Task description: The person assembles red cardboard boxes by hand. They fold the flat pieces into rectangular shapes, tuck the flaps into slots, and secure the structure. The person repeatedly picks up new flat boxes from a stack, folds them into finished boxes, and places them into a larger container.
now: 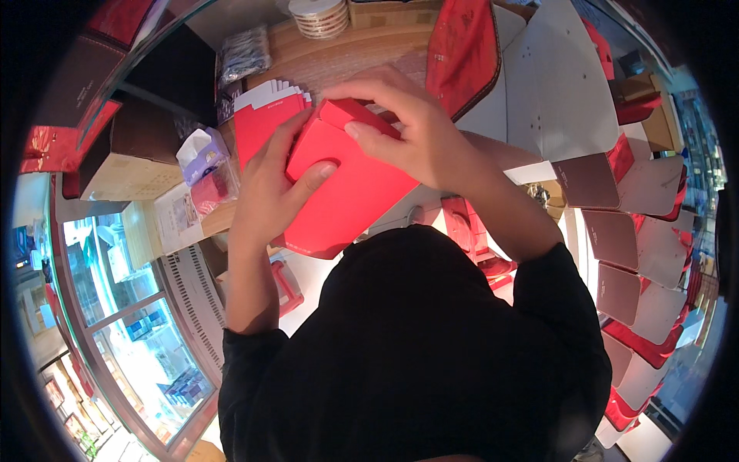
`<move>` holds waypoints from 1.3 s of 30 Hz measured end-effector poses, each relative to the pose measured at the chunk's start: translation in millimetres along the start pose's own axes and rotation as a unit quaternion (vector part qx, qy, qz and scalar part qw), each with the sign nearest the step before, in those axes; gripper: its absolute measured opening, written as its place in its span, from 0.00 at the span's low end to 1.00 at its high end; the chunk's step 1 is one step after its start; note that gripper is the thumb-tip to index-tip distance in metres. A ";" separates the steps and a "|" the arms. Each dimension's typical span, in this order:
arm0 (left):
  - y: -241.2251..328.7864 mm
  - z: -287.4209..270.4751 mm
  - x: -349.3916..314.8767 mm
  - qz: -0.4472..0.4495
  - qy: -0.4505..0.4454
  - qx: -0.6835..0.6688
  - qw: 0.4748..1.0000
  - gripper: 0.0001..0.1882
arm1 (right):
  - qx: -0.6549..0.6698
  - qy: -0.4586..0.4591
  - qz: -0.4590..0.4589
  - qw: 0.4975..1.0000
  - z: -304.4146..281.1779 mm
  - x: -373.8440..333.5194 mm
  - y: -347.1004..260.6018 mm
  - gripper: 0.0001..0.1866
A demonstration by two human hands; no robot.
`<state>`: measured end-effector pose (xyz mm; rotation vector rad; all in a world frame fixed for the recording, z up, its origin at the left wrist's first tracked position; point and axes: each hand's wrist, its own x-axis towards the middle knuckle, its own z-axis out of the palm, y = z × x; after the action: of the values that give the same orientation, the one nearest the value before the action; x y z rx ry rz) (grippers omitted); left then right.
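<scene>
A red cardboard box [350, 196] is tilted in front of me, between my two hands. My left hand [269, 185] is closed round its left side, with the thumb lying on the broad red face and the fingers partly hidden. At the box's far end, my right hand [416, 131] grips the folded end flap [356, 115]. The right thumb presses on the near side of that flap, while the other fingers reach over its far side. A fan of red and white flat cartons [265, 127] lies just beyond my left hand.
Ribbon spools [319, 17] and a clear plastic packet [245, 54] lie at the back of the wooden table [346, 58]. A purple-and-white tissue pack [202, 156] sits at the left. A red bag [462, 50] stands back right; stacked brown and white panels [616, 235] line the right.
</scene>
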<state>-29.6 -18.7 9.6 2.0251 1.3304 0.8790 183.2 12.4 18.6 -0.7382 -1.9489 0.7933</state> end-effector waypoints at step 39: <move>9.2 4.5 9.0 0.125 0.107 -0.239 0.957 0.22 | 0.024 0.009 -0.049 0.998 -11.1 -11.6 3.6 0.21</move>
<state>-18.2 -14.0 15.5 1.7664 0.8572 1.4154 198.7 8.6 14.5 -0.6144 -1.9272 0.7697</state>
